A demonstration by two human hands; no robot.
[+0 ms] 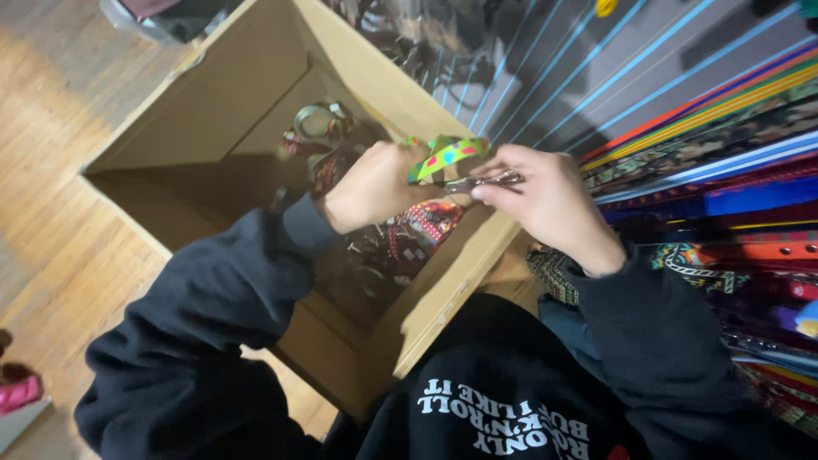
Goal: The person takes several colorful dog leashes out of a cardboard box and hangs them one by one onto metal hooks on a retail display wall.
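Dark sweatshirt sleeves [213, 341] fill the near foreground. Above them, a bright green patterned strap [445, 155] sits over the open cardboard box [213, 111], held between both hands. Left hand [375, 186] is closed around the strap's left end. Right hand [545, 200] pinches a metal clip [490, 181] at the strap's other end, fingers curled. Patterned straps [400, 234] lie piled inside the box. Striped straps [716, 162] spread out to the right. Wooden floor [51, 187] lies left.

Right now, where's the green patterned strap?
In the head view, the green patterned strap sits at centre frame, held between the left hand and right hand, above the open cardboard box and left of the hanging colourful straps.
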